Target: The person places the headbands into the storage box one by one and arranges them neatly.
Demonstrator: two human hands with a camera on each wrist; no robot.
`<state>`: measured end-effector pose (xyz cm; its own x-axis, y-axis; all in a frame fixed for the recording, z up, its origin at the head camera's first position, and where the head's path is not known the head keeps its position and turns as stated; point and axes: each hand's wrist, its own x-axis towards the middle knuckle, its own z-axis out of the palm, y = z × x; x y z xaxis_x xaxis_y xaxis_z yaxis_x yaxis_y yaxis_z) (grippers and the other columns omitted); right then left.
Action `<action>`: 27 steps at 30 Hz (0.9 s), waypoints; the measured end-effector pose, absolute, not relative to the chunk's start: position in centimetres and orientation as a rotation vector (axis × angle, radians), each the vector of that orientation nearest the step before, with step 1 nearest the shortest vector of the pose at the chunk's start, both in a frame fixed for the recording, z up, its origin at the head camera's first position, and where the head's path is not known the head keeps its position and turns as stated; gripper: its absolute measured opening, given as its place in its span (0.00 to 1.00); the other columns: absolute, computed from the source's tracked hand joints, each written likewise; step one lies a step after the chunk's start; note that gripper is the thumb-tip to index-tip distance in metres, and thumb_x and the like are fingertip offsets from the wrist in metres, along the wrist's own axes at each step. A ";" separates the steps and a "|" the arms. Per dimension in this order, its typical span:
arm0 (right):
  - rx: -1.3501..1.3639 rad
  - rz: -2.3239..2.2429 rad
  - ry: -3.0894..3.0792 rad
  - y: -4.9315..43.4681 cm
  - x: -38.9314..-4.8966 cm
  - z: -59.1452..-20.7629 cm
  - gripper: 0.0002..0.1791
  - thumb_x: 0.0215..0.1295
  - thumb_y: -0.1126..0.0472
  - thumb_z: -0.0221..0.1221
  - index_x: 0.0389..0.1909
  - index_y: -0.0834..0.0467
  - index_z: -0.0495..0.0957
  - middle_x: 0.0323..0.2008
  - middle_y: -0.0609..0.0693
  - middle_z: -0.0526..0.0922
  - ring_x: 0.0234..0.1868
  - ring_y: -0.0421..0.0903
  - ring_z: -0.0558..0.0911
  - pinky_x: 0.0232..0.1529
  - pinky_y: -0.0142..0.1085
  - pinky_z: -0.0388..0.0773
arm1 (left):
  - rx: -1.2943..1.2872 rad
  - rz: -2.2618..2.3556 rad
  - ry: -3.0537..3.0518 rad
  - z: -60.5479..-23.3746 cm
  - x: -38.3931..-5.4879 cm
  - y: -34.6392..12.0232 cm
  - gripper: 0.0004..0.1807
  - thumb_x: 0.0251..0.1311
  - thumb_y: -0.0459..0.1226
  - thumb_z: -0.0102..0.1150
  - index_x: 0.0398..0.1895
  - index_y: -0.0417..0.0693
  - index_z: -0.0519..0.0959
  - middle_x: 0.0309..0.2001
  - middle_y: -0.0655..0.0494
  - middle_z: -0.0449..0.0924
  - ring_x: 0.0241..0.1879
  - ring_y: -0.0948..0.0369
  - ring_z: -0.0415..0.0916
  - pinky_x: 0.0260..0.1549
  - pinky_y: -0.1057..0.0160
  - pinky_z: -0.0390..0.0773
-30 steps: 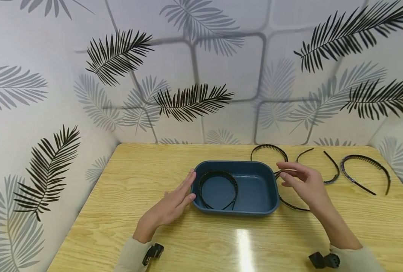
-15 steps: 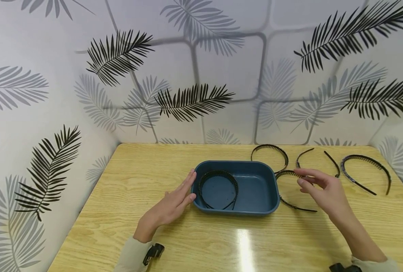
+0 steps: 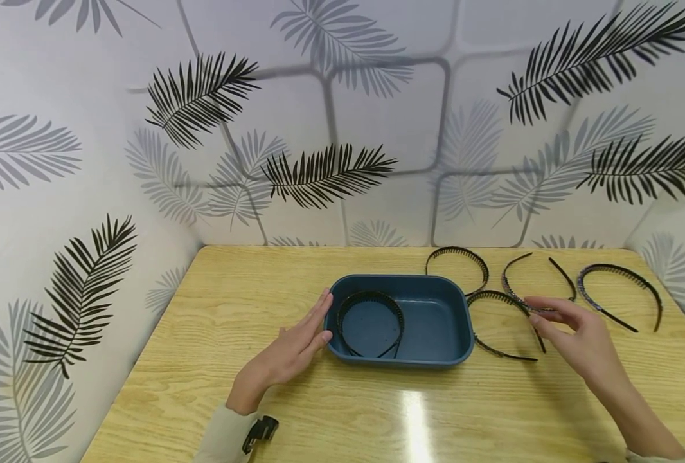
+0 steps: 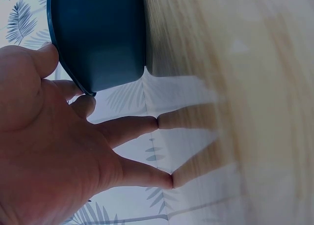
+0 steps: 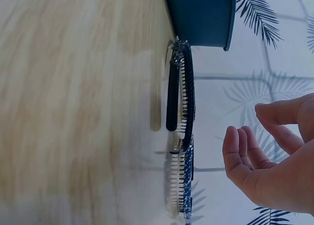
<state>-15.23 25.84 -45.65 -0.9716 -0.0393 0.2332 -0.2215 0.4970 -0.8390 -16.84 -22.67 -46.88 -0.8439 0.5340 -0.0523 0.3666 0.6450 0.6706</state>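
Note:
My left hand (image 3: 287,350) lies against the left end of the blue plastic bin (image 3: 400,364) with straight fingers. The left wrist view shows that hand's thumb (image 4: 46,58) at the rim and two fingertips touching the tabletop. Inside the bin, at its left side, sits a black toothed headband (image 3: 401,315). My right hand (image 3: 582,344) hovers with fingers loosely bent and holds nothing; the right wrist view shows a gap between thumb and fingers. Nearest to it are a black headband (image 3: 495,294) beside the bin and a blue-patterned headband (image 3: 510,289) behind that one.
Another black headband (image 3: 464,249) lies behind the bin's right corner. At the far right is a headband with a blue-patterned side (image 3: 588,297). A patterned wall (image 3: 377,116) rises at the back edge of the wooden table (image 3: 232,289).
My right hand has moved right, away from the bin's right end, uncovering the black headband that lies there. My left hand has stayed at the bin.

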 end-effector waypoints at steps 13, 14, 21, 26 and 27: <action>0.161 1.391 -2.643 27.9 -15.0 -46.9 0.18 0.70 0.63 0.66 0.59 0.64 0.82 0.49 0.23 0.80 0.42 0.23 0.80 0.35 0.26 0.80 | 0.752 0.984 2.640 -47.0 -16.9 -22.7 0.36 0.83 0.49 0.37 0.85 0.56 0.36 0.84 0.57 0.30 0.80 0.50 0.41 0.56 0.14 0.41; 0.151 1.402 -2.658 28.0 -15.0 -47.0 0.19 0.71 0.63 0.66 0.59 0.64 0.82 0.49 0.24 0.80 0.42 0.23 0.79 0.35 0.27 0.80 | 0.754 0.986 2.640 -47.1 -16.9 -22.7 0.36 0.83 0.49 0.37 0.85 0.56 0.36 0.84 0.56 0.30 0.80 0.50 0.41 0.56 0.14 0.41; 0.098 1.372 -2.785 28.2 -15.4 -47.9 0.21 0.72 0.59 0.65 0.62 0.65 0.80 0.56 0.50 0.83 0.42 0.21 0.76 0.35 0.32 0.82 | 0.767 0.975 2.657 -47.1 -16.8 -22.6 0.36 0.84 0.48 0.37 0.85 0.54 0.37 0.84 0.57 0.31 0.80 0.50 0.42 0.56 0.14 0.42; 0.095 1.343 -2.812 28.2 -15.7 -48.0 0.21 0.71 0.62 0.65 0.61 0.67 0.80 0.57 0.67 0.82 0.40 0.20 0.76 0.34 0.32 0.81 | 0.773 0.981 2.654 -47.0 -16.9 -22.6 0.36 0.84 0.46 0.38 0.85 0.54 0.37 0.84 0.59 0.30 0.80 0.50 0.43 0.56 0.13 0.42; 0.096 1.341 -2.817 28.2 -15.7 -48.1 0.21 0.71 0.63 0.65 0.61 0.67 0.80 0.56 0.68 0.82 0.40 0.20 0.76 0.33 0.32 0.81 | 0.772 0.982 2.651 -47.0 -16.9 -22.6 0.36 0.84 0.47 0.38 0.85 0.54 0.37 0.84 0.60 0.30 0.80 0.50 0.43 0.56 0.14 0.42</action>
<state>-15.71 28.20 -48.05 -0.9979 -0.0469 0.0449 -0.0644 0.6292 -0.7746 -16.85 -22.56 -47.02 -0.8407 0.5414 -0.0148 0.4012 0.6409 0.6544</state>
